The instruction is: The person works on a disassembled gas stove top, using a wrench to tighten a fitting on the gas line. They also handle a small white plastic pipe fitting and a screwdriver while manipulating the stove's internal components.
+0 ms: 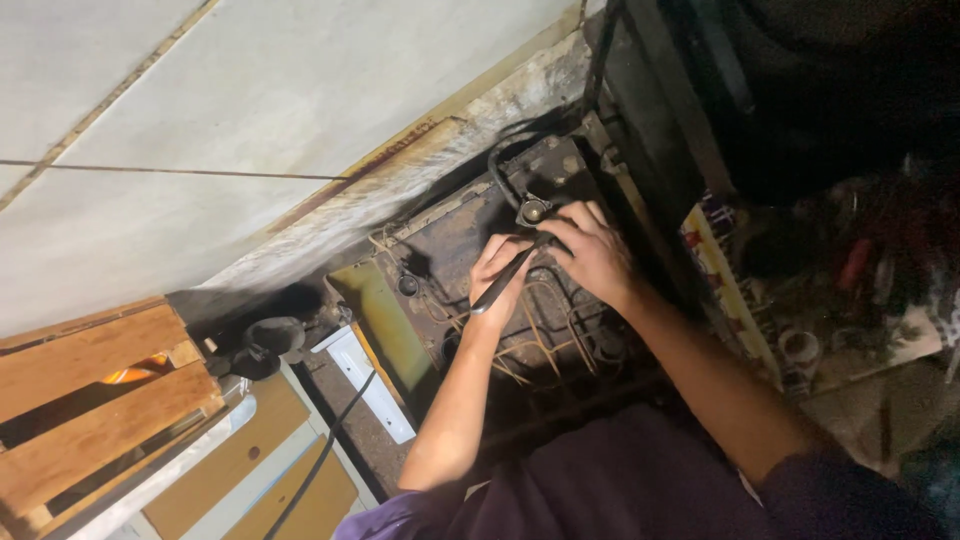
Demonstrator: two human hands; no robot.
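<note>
**Two hands on a rusty metal unit**

As I look down from the head camera, my left hand [497, 268] is closed around a dark slim tool [505, 281], its tip near a round metal fitting [533, 210]. My right hand [592, 250] curls, fingers bent, on the rusty metal unit [450, 260] just beside it. A wooden crate [90, 400] sits well apart to the left, by the pale wall [250, 100].

Two hands, left hand [497, 268] and right hand [592, 252], one dark rod tool [503, 283]. One rusty metal unit [470, 270], one wooden crate [95, 400], one black cable [325, 455].
</note>
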